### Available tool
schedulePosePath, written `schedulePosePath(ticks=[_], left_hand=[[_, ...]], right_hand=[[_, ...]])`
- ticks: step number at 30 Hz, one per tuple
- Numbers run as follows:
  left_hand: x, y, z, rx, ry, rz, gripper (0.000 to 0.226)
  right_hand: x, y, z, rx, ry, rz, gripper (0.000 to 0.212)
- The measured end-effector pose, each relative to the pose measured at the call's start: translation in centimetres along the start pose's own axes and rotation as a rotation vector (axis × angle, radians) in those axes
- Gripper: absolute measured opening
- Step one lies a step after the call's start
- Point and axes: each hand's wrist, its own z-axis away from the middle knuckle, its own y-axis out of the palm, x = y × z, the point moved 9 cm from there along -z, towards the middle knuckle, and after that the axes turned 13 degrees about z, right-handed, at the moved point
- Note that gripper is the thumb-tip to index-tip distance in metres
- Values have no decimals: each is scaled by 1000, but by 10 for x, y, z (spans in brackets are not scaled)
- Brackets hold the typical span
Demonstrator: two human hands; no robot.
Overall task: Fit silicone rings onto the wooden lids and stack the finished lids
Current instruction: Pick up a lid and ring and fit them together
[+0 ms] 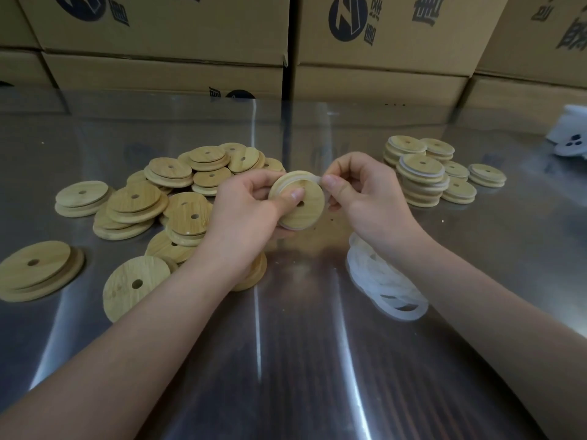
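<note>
left hand [251, 201] holds lid [300, 206]; right hand [359, 192] pinches ring [313, 178].

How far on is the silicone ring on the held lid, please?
Partly on: the silicone ring hugs the lid at left; the right hand pinches a loose stretch above.

Table [301, 360]: polished metal, glossy, streaked with glare. Loose lids [178, 198]: pale wood, grain visible, matt and smooth. Held lid [305, 214]: same matt wood. Ring [313, 178] at its rim: whitish, translucent, rubbery. Ring pile [384, 281]: milky silicone, soft dull sheen. Boxes [158, 30]: brown cardboard, matt, dark print.
</note>
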Motion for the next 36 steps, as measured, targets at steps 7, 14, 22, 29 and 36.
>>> schedulePosePath(ticks=[7, 14, 22, 29, 36], left_hand=[[5, 0, 0, -12, -85, 40, 21], [13, -3, -1, 9, -200, 64, 21], [20, -4, -3, 33, -255, 91, 20], [19, -3, -4, 56, -225, 63, 19], [18, -2, -4, 72, -194, 39, 19]], right_hand=[[-4, 0, -2, -5, 18, 39, 27], [-5, 1, -4, 10, 34, 51, 28], [-3, 1, -3, 46, 19, 39, 29], [-3, 3, -2, 86, 52, -42, 28], [-6, 4, 0, 112, 80, -75, 26]])
